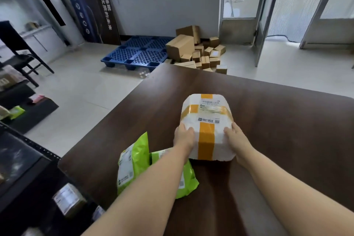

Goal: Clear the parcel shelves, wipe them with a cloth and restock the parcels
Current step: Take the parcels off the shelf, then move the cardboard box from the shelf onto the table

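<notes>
Clearing seems underway: left hand (pixel 184 136) and right hand (pixel 237 137) grip the white foam parcel with yellow tape (pixel 206 119) on the dark brown wooden surface (pixel 277 124); next, probably release it

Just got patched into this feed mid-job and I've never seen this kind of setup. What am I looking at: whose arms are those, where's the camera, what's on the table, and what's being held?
There is no machine here. A person works with bare hands, and the single camera is worn on their head, looking forward and down. The left hand and right hand grip the sides of a white parcel banded with yellow tape, thumbs on top. The parcel is over a dark wooden table; I cannot tell whether it rests there or is slightly lifted. Two green mailer bags lie on the table by the left forearm. Beyond the table, on the floor, are a blue pallet and a pile of cardboard boxes.
</notes>
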